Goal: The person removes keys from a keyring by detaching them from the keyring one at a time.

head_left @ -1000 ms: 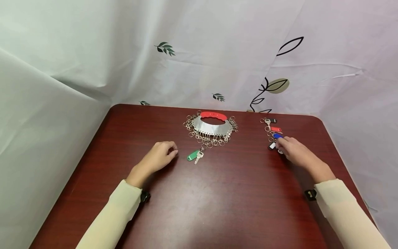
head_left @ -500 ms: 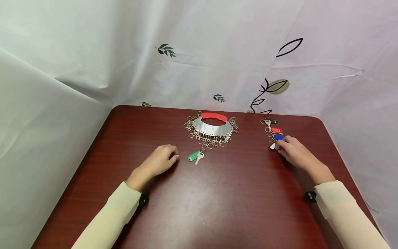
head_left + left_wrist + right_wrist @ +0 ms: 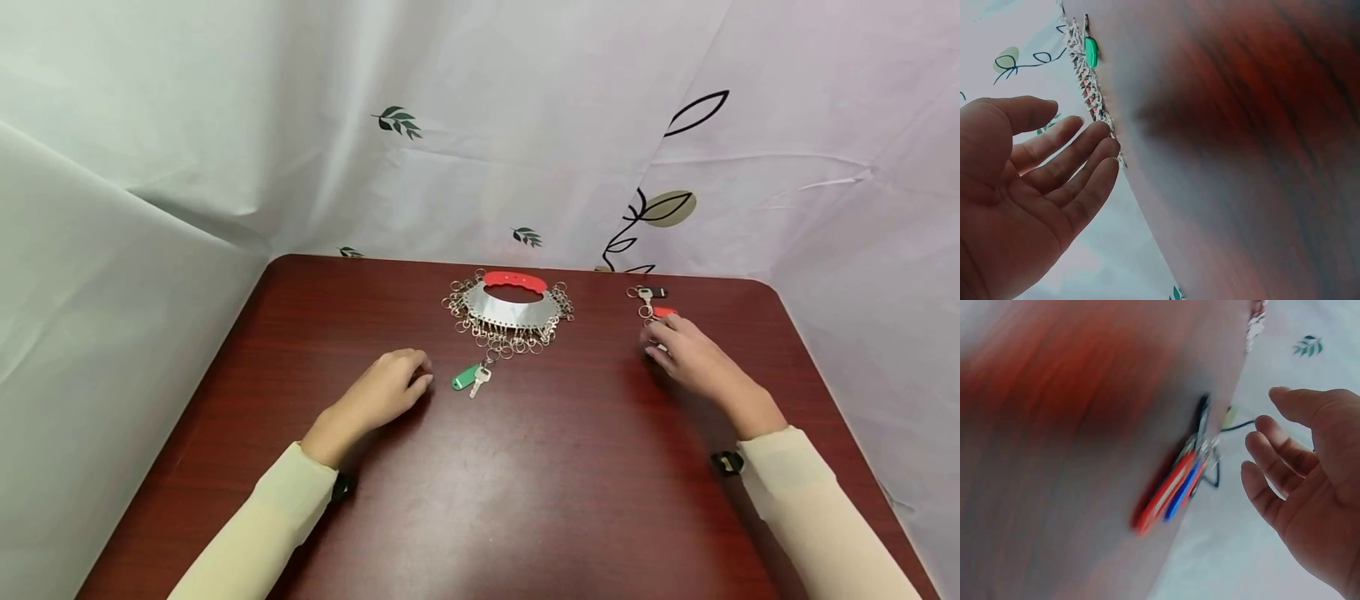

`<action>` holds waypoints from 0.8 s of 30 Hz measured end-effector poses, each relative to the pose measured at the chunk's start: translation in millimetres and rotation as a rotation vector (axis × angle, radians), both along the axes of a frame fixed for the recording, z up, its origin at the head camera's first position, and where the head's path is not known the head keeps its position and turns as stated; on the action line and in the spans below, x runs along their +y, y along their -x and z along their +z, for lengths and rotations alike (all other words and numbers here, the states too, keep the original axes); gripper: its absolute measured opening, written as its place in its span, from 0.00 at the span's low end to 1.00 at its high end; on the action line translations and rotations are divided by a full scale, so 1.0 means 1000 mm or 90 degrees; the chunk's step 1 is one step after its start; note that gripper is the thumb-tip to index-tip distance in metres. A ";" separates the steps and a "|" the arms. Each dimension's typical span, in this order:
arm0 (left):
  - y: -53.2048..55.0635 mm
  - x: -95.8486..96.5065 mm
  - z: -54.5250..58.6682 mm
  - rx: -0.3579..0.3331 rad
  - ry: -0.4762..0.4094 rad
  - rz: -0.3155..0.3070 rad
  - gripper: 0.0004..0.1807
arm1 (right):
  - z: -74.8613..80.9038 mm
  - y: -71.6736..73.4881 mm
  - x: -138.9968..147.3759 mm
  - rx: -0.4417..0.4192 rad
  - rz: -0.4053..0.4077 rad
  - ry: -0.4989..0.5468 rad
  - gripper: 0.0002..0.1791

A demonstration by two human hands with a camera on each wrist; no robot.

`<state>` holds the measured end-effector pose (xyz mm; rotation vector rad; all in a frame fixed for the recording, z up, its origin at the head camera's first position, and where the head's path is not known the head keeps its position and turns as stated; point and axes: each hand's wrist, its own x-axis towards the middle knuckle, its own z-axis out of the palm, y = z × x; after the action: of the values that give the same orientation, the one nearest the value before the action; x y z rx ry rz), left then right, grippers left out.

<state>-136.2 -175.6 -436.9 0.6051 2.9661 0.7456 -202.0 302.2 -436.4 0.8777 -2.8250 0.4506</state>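
My left hand (image 3: 378,390) rests near the table's left middle, its fingers loosely bent and holding nothing. Just right of it lie a green key tag (image 3: 465,377) and a silver key (image 3: 481,380). Over the tagged keys on the right is my right hand (image 3: 697,357), partly covering them. The right wrist view shows its thumb and fingers apart, with nothing between them. Below and beside these fingers lie a red tag (image 3: 1163,495) and a blue tag (image 3: 1180,492), blurred. A black tag (image 3: 659,292) with a key stays visible beyond the hand.
A curved metal key holder (image 3: 517,313) with a red handle (image 3: 514,281) and several hooks and rings lies at the back middle. The dark red table (image 3: 480,483) meets a white patterned curtain (image 3: 465,167) behind and at both sides.
My right hand has shifted slightly left and away from me, now hiding the blue and the black-and-white tags in the head view. The left hand stays nearly still.
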 end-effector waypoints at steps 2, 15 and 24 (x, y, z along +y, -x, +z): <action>-0.002 -0.001 0.001 -0.002 -0.002 0.003 0.03 | 0.001 0.001 -0.010 -0.007 0.000 0.003 0.07; -0.006 -0.005 0.007 0.028 -0.014 0.010 0.07 | 0.007 0.015 -0.078 -0.055 0.031 0.075 0.05; -0.004 0.001 0.005 0.037 -0.030 0.014 0.08 | 0.003 0.016 -0.117 -0.071 0.069 0.112 0.06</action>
<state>-132.6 -174.6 -431.6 0.6085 3.0202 0.8149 -217.6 185.5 -433.4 1.0016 -2.7897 0.7720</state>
